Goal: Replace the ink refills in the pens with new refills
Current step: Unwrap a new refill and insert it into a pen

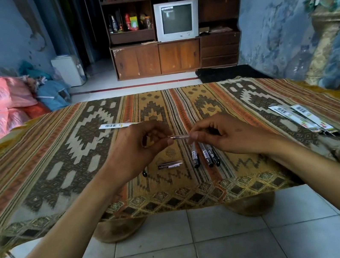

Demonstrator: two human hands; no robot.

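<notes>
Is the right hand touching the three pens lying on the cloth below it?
Cannot tell. In the head view the right hand holds a clear refill and covers the three pens' far ends, hiding any contact or gap.

A thin clear refill [179,136] with a metal tip lies level in the air above the desk, tip pointing left. Below it three dark pens [204,153] lie side by side, close together. Left of them lies an empty pen barrel [170,165], crosswise. Packaged new refills [303,120] lie far right; another pack [116,125] lies behind.
</notes>
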